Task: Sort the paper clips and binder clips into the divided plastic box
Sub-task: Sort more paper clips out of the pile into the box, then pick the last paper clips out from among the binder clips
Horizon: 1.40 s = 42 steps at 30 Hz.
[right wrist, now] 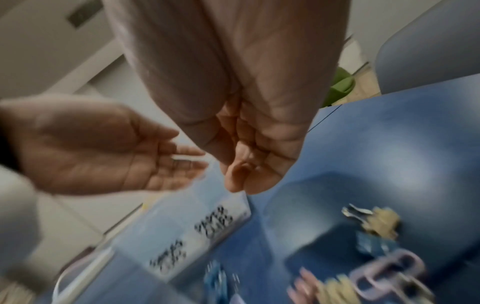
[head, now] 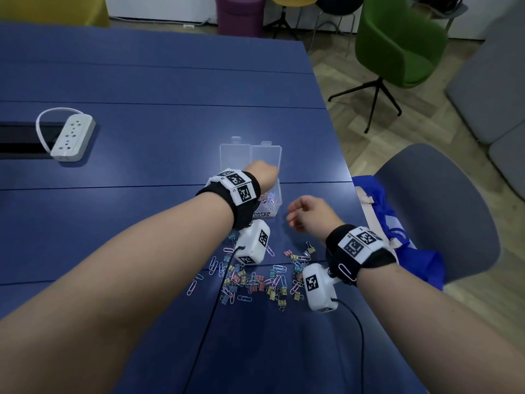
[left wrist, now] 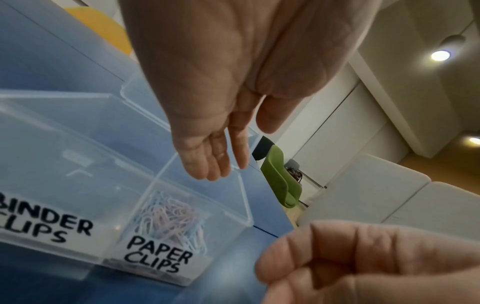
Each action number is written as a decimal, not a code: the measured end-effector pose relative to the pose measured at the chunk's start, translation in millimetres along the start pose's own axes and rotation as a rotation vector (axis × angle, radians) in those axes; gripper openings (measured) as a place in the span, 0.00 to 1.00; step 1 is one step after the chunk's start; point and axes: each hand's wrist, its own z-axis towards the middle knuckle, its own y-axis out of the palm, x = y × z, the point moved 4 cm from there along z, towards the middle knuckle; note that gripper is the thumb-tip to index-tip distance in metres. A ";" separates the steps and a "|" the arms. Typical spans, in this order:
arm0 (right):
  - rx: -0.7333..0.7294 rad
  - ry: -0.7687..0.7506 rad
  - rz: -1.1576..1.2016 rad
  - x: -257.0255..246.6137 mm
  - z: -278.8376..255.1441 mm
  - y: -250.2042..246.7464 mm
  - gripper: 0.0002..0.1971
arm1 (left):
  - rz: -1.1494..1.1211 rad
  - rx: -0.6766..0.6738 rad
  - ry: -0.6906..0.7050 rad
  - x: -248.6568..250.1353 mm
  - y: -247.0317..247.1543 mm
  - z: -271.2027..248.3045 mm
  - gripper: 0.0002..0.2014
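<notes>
The left hand (head: 262, 173) hovers over the divided plastic box (left wrist: 155, 181), fingers straight and loose, holding nothing. The right hand (head: 309, 213) hangs just right of the box, fingers curled; whether it holds anything, I cannot tell. The loose clips (head: 255, 280) lie on the near side of both hands, closer to the right.

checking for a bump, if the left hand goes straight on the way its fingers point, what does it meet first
Probably the paper clips compartment of the divided plastic box: the left hand hangs open above it, fingers aimed at its far end. Depth is unclear.
</notes>
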 end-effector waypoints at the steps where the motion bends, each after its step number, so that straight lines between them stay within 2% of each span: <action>1: -0.021 -0.017 -0.082 3.7 -2.9 3.9 0.15 | 0.010 -0.001 0.016 0.0 1.6 -2.5 0.07; 3: -0.068 -0.060 -0.296 10.4 -10.0 13.3 0.14 | 0.005 -0.019 0.066 -0.6 3.4 -12.0 0.07; 6: -0.107 -0.135 -0.585 16.1 -19.2 29.3 0.11 | 0.017 -0.029 0.231 -7.8 -3.3 -41.1 0.09; 9: -0.107 -0.162 -0.744 17.9 -22.5 46.1 0.06 | 0.284 -0.123 0.336 -33.9 -15.0 -74.1 0.04; 12: -0.076 -0.133 -0.859 17.9 -20.9 59.8 0.13 | 0.669 -0.194 0.274 -78.9 -22.6 -86.7 0.08; 14: -0.054 -0.130 -0.904 14.9 -20.2 67.8 0.16 | 0.830 -0.185 0.189 -105.4 -23.3 -86.7 0.09; 16: -0.039 -0.131 -0.931 11.5 -20.4 75.6 0.17 | 0.901 -0.167 0.174 -120.4 -21.0 -87.2 0.09; 18: -0.016 -0.137 -0.959 8.2 -22.5 82.4 0.15 | 0.879 -0.136 0.193 -125.1 -15.8 -89.5 0.04; 21: 0.013 -0.157 -0.984 4.6 -27.5 89.1 0.09 | 0.796 -0.064 0.189 -124.2 -1.8 -91.9 0.10; 25: 0.024 -0.121 -0.958 6.5 -33.2 91.6 0.14 | 0.755 0.008 0.144 -121.2 18.3 -88.7 0.16; 32: 0.000 -0.059 -0.951 16.1 -36.7 91.8 0.14 | 0.789 0.019 0.120 -109.2 25.1 -81.5 0.10; 37: -0.059 -0.116 -1.046 18.7 -39.7 93.4 0.13 | 0.609 0.045 0.020 -113.8 19.9 -76.5 0.10; 39: -0.066 -0.143 -1.001 18.9 -40.2 90.5 0.12 | 0.559 0.040 0.002 -116.5 18.4 -75.0 0.09; 42: 0.030 -0.137 -0.738 20.4 -37.6 66.9 0.07 | 0.588 0.018 0.029 -117.3 19.7 -75.7 0.06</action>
